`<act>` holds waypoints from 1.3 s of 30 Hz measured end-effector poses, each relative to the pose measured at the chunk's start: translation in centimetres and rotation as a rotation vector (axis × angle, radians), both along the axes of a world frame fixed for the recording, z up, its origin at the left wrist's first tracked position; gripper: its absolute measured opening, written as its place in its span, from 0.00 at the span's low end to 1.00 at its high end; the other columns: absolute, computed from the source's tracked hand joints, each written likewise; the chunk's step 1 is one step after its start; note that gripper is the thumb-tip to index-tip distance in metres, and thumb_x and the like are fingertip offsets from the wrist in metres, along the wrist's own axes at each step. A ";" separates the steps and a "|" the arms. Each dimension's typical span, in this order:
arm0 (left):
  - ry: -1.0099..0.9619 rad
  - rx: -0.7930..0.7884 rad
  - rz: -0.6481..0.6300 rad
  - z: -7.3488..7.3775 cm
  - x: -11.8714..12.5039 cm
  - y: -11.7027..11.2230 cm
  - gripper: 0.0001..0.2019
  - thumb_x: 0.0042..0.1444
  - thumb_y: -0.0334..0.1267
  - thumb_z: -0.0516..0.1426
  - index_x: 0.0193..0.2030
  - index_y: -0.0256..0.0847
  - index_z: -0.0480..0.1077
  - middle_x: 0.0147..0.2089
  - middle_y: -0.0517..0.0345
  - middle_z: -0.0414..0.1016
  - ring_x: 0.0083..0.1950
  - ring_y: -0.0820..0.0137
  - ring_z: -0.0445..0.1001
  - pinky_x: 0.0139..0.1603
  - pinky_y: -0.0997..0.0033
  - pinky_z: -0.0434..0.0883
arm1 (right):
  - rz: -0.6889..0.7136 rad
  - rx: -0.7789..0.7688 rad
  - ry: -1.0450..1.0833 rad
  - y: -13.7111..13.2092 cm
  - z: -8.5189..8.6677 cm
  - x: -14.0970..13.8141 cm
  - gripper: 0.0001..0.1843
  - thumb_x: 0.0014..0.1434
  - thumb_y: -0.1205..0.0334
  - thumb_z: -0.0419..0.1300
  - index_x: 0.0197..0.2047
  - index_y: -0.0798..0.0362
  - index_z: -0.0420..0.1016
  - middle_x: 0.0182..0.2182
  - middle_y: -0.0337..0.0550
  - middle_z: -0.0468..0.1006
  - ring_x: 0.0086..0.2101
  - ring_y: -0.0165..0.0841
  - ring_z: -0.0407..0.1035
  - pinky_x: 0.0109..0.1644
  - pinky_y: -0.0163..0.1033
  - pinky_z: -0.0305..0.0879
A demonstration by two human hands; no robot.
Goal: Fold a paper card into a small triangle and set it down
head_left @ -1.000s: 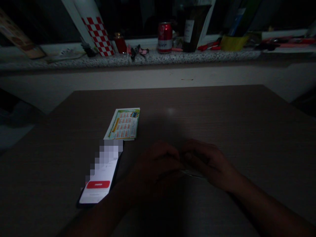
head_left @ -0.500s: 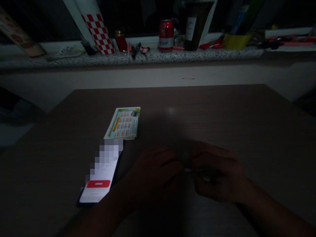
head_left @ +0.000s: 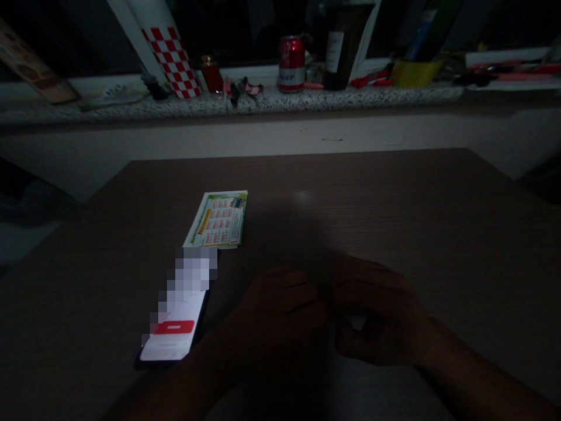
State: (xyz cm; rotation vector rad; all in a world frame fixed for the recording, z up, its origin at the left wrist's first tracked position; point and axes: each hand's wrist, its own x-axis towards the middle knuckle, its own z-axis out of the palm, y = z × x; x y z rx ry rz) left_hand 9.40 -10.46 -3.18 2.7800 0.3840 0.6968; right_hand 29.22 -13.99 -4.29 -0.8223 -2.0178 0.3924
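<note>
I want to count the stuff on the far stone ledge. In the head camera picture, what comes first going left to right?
Red-and-white checkered tube → small dark red jar → red drink can with a white band → dark glass bottle with a white label → yellow container.

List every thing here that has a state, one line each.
phone: flat on the table, screen lit
calendar card: flat, face up, beyond the phone
left hand: fingers curled, contents too dark to tell
right hand: curled around something small and pale
red can: upright on the ledge
</note>
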 end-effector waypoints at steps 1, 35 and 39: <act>-0.002 -0.010 -0.003 0.0 0.0 0.0 0.07 0.60 0.29 0.50 0.35 0.36 0.68 0.29 0.57 0.68 0.31 0.69 0.63 0.33 0.67 0.62 | -0.002 -0.006 0.008 0.0 0.0 0.0 0.10 0.46 0.74 0.59 0.31 0.51 0.67 0.25 0.37 0.69 0.26 0.30 0.64 0.30 0.38 0.62; -0.110 -0.124 0.125 0.3 -0.6 0.6 0.03 0.59 0.28 0.57 0.39 0.37 0.69 0.35 0.57 0.72 0.37 0.71 0.68 0.39 0.69 0.66 | -0.061 -0.102 0.107 0.4 0.5 1.7 0.12 0.43 0.77 0.60 0.31 0.53 0.68 0.26 0.40 0.70 0.27 0.31 0.66 0.27 0.37 0.62; -0.069 -0.073 0.099 0.2 -0.3 0.3 0.02 0.59 0.29 0.56 0.38 0.36 0.69 0.34 0.57 0.72 0.36 0.71 0.67 0.38 0.69 0.66 | -0.028 -0.075 0.063 0.3 0.3 1.1 0.11 0.44 0.76 0.60 0.31 0.53 0.69 0.26 0.40 0.70 0.28 0.33 0.68 0.30 0.39 0.64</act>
